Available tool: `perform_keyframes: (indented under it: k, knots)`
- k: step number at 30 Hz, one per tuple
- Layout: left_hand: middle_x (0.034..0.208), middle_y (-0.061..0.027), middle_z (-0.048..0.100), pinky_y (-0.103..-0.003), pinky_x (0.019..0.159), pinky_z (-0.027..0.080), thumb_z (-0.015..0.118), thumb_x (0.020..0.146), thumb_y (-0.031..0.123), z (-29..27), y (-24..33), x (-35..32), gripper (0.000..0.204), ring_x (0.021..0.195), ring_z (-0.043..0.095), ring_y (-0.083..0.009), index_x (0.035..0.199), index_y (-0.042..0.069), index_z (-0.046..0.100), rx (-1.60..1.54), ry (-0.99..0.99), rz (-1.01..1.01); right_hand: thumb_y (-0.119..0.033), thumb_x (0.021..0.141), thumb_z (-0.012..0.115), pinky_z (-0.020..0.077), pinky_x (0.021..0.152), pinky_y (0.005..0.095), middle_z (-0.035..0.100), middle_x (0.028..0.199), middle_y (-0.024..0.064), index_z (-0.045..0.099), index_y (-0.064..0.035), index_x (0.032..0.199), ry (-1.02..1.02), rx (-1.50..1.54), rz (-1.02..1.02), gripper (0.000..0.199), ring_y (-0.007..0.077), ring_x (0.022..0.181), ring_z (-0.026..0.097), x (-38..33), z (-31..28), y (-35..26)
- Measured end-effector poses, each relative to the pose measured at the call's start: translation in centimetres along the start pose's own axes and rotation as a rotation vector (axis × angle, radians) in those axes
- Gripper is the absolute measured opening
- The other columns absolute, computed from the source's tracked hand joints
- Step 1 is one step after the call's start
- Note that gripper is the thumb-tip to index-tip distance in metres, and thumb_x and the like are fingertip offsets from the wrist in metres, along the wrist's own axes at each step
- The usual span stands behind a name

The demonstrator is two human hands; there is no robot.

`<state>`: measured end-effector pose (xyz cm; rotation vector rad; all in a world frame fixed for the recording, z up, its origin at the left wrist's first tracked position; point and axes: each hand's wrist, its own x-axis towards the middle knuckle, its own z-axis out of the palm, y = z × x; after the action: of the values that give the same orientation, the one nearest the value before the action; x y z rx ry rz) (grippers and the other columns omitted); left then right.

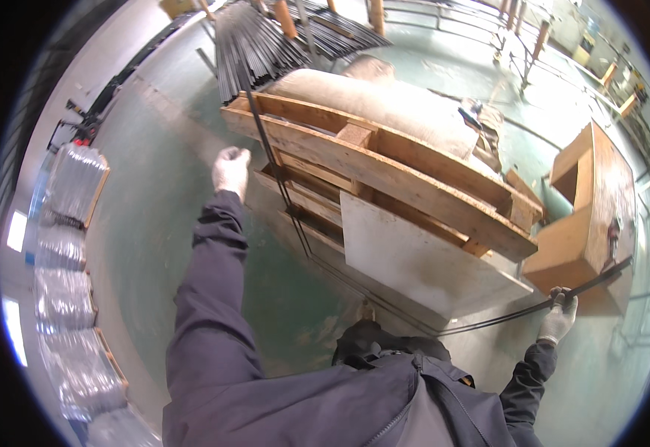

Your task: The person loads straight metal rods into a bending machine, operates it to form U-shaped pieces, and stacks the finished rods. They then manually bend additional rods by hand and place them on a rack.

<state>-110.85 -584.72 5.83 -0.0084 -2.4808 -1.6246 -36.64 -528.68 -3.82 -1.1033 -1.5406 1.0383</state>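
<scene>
Head view: your right hand (559, 319) is closed around the black strips (481, 324) near one end; they bend away leftward, then rise just right of your left hand (231, 170). Left fingers curled; grip cannot be determined. Wooden pallet (385, 171) noted right of that hand.

The left hand (231, 173) has room leftward; rightward lie black strips (263, 138) and a pallet (385, 169).

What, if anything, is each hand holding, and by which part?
The right hand holds the long black strip near its right end. The left hand is curled, with nothing visible in it.
</scene>
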Motion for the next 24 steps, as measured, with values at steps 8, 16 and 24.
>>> perform_keyframes:
  k: [8,16,24]
  knots:
    - [0.159,-0.0099,0.068,-0.043,0.121,0.045,0.085,0.106,0.025,-1.0,-1.3,12.2,0.074,0.147,0.062,-0.0224,0.169,0.006,0.052,-0.099,-0.263,-0.118,-0.015,0.120,0.065,0.0607,0.109,0.0414,0.078,0.119,0.0094,0.069,-0.0029,0.129,0.073,-0.091,0.050,0.016,0.0213,0.112,0.077,-11.1,-6.1,-4.3]
    - [0.116,-0.0113,0.083,-0.035,0.098,0.064,0.068,0.116,0.006,0.2,-5.1,6.1,0.015,0.102,0.079,-0.0213,0.128,0.002,0.076,-0.219,-0.581,-0.071,-0.022,0.119,0.069,0.0630,0.105,0.0397,0.079,0.115,0.0118,0.067,-0.0031,0.132,0.201,-0.157,0.190,0.023,0.0233,0.108,0.078,-17.1,-7.3,-4.8]
    - [0.107,-0.0083,0.078,-0.035,0.097,0.064,0.069,0.115,0.005,-4.5,1.3,-9.0,0.012,0.100,0.076,-0.0192,0.126,0.002,0.073,-0.093,-0.452,0.141,-0.013,0.116,0.072,0.0622,0.097,0.0349,0.082,0.106,0.0101,0.072,-0.0023,0.121,0.452,-0.183,0.140,0.012,0.0194,0.100,0.078,-22.4,-20.4,-5.8]
